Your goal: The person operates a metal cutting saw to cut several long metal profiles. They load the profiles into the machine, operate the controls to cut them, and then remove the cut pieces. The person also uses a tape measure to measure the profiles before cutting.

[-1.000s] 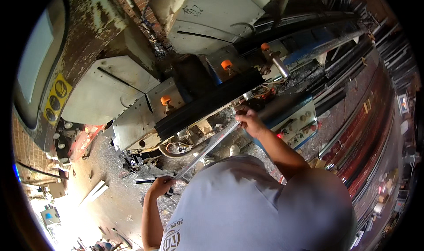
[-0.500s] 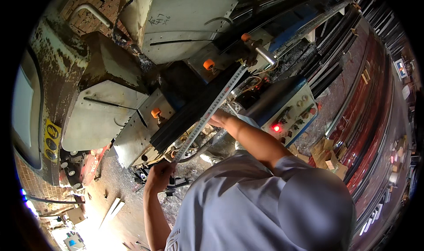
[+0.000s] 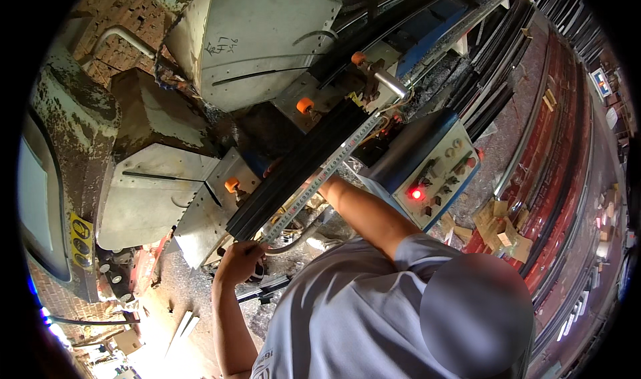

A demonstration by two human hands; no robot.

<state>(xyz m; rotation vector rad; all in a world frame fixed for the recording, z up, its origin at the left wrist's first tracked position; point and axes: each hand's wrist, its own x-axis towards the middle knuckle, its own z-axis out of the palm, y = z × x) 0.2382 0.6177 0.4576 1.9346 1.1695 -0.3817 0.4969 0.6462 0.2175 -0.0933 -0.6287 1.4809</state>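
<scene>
My left hand is closed around the lower end of a steel tape measure, whose case is hidden in the fist. The blade runs straight up to the right along the near side of a bundle of long black profiles. Its far end lies near a metal cylinder clamp. My right hand reaches behind the blade to the black profiles. Most of its fingers are hidden there, with a bit of skin showing at the profiles' far side, so it appears wrapped around them.
The profiles lie on a saw-like machine with grey metal guards and orange knobs. To the right stands a control box with a lit red button. Long red profiles and cardboard pieces lie farther right.
The tape blade has come down from above the profiles to lie along their near edge. My right hand has moved in behind it to the profiles. My left hand keeps its hold.
</scene>
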